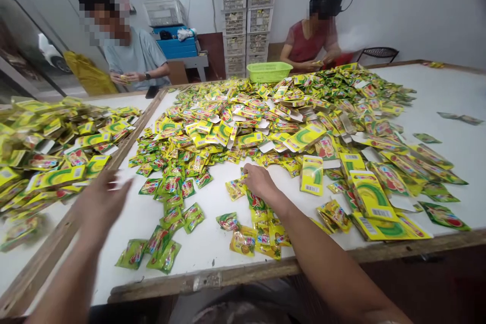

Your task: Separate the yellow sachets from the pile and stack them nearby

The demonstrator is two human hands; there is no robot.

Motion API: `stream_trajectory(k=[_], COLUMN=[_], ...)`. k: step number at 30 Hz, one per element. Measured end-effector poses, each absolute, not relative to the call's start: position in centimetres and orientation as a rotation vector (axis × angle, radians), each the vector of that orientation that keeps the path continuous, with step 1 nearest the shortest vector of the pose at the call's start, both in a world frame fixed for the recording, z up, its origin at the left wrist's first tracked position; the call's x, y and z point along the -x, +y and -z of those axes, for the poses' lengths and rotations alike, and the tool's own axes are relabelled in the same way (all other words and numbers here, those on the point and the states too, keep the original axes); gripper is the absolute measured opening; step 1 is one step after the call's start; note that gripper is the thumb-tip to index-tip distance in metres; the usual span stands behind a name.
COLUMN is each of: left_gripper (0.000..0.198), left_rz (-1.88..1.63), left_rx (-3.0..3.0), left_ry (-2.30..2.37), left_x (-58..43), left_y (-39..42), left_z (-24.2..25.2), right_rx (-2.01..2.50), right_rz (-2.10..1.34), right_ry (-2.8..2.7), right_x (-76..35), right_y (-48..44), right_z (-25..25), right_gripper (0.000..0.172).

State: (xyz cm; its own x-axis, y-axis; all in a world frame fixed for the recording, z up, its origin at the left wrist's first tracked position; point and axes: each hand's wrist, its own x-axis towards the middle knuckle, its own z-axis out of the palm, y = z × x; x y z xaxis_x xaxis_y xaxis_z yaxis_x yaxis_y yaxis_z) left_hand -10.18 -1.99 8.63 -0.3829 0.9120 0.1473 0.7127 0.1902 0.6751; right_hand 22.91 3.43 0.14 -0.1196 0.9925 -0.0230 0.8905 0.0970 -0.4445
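My left hand (100, 205), blurred by motion, hovers over the wooden divider at the left with thumb and fingers apart and nothing visible in it. Beside it on the left lies a heap of filled yellow-green boxes (56, 177); one blurred box (25, 230) is nearest the front. My right hand (260, 181) reaches down at the near edge of the central pile, its fingers closed on a small packet, mostly hidden. Just left of those fingertips rests a yellow packet (235, 189). Under my right wrist are several yellow packets (261, 235); green packets (163, 243) lie between my hands.
A wooden strip (132, 134) divides the white table. Open boxes (372, 195) and loose packets spread at the right. A green basket (269, 72) stands at the back. Two people (132, 55) (317, 35) sit across, handling small items. Stacked crates (233, 15) line the wall.
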Motion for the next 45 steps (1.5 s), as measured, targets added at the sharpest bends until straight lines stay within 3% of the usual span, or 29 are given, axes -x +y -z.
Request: stream_trajectory(k=[5,10,16,19,22,25,28,33,35,40,45], left_gripper=[0.024,0.027,0.013,0.009,0.016,0.029,0.028,0.027,0.029,0.039,0.050], left_rz=[-0.668,-0.333,-0.618,-0.757,-0.792,-0.485,-0.195,-0.480,-0.675,-0.953,-0.956], left_rx=[-1.908,-2.041,-1.854,-1.784,-1.720,-1.866,-2.022,-1.739,-1.599,-1.298,-0.839], left_ry=[1.951,1.806,1.599,1.331,1.366,1.592,1.637,1.730,1.637,1.323,1.059], left_x=[-3.0,-7.7,-5.8,-5.1,-4.6,-4.6,-5.0,-4.6,-4.2,-4.4,-5.0], left_y=[0.9,2.3,2.3,1.9,0.5,-1.7,-3.3,-1.8,-0.5,1.1,0.5], left_z=[-3.8,-0.7,0.1,-0.2,-1.1,-1.8,-1.7,-0.5,-0.1,-0.1,-0.5], right_rx=[1.561,1.527,1.370,1.296,1.466,1.591,1.636,1.488,1.401,1.244,1.045], right_rz=[-0.516,-0.540,-0.481,-0.508,-0.485,-0.435,-0.488,-0.389,-0.510,-1.196,-1.644], right_ry=[-2.268,-2.345,-2.330,-2.422,-2.447,-2.348,-2.326,-2.142,-1.976,-1.737,-1.354], right_x=[-23.5,-24.0,-23.5,-22.6,-22.2,-22.3,-22.4,-22.2,-21.9,-20.8,-20.6], right_y=[3.2,3.3,3.0,2.6,2.3,2.3,2.3,2.4,2.4,2.3,2.4], right_z=[0.6,1.2,-0.2,-0.8,-1.3,-1.5,-1.2,-0.4,-0.3,0.3,0.0], right_gripper=[0.028,0.043,0.042,0.024,0.010,0.011,0.009,0.025,0.026,0.019,0.033])
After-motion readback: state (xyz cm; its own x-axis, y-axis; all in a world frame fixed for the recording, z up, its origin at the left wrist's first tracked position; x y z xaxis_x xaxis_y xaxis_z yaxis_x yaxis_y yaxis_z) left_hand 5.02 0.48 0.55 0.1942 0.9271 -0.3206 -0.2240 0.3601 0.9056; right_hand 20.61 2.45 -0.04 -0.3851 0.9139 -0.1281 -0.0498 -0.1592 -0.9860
